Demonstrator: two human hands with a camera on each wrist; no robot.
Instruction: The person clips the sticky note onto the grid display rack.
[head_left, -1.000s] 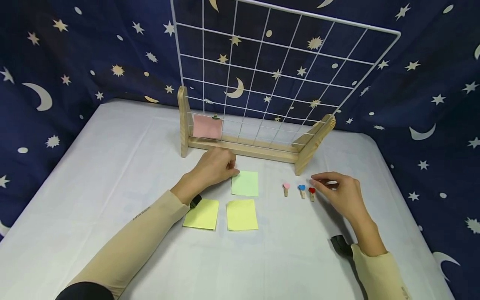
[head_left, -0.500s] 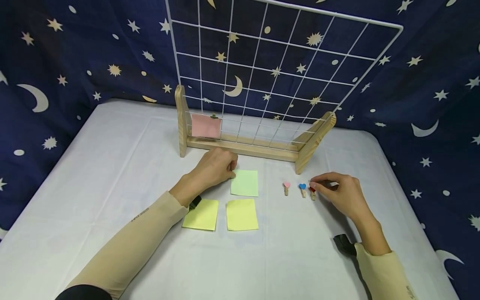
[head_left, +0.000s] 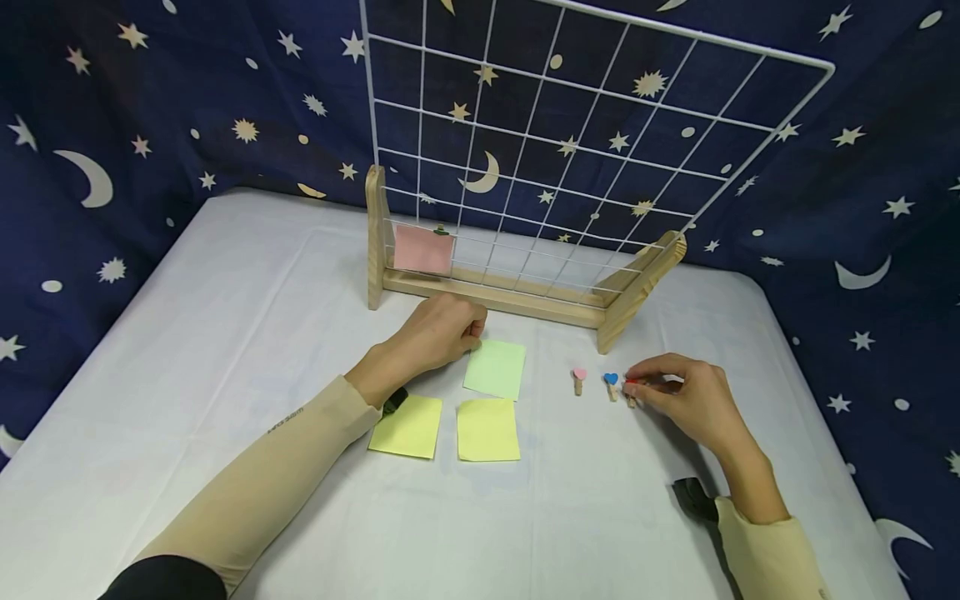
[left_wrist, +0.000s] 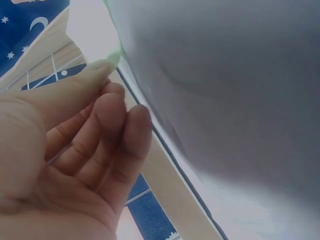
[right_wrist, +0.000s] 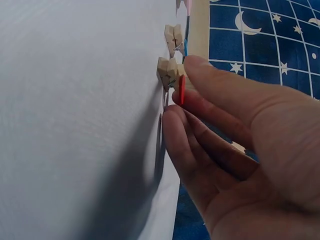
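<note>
At the upper left corner of a green sticky note [head_left: 497, 369], my left hand [head_left: 435, 335] pinches the paper between thumb and forefinger. In the left wrist view the bright note [left_wrist: 95, 30] rises from those fingertips. My right hand [head_left: 693, 404] pinches a small wooden clothespin [right_wrist: 169, 70] with a red heart, thumb and forefinger at the heart end. Beside it lies a blue-heart clothespin [head_left: 611, 385], and further left a pink-heart clothespin [head_left: 579, 381]. Two yellow sticky notes [head_left: 487, 431] lie nearer the front; my left wrist partly covers one.
Behind the notes stands a white wire grid [head_left: 525, 133] in a wooden base [head_left: 495, 300]. A pink note [head_left: 422, 250] hangs on its lower left, held by a green clip [head_left: 441, 230]. White cloth [head_left: 225, 350] covers the table.
My right fingertips have closed on the red-heart clothespin. The green note has turned slightly at my left fingers, its lower edge now slanted. The head view has shifted a little.
</note>
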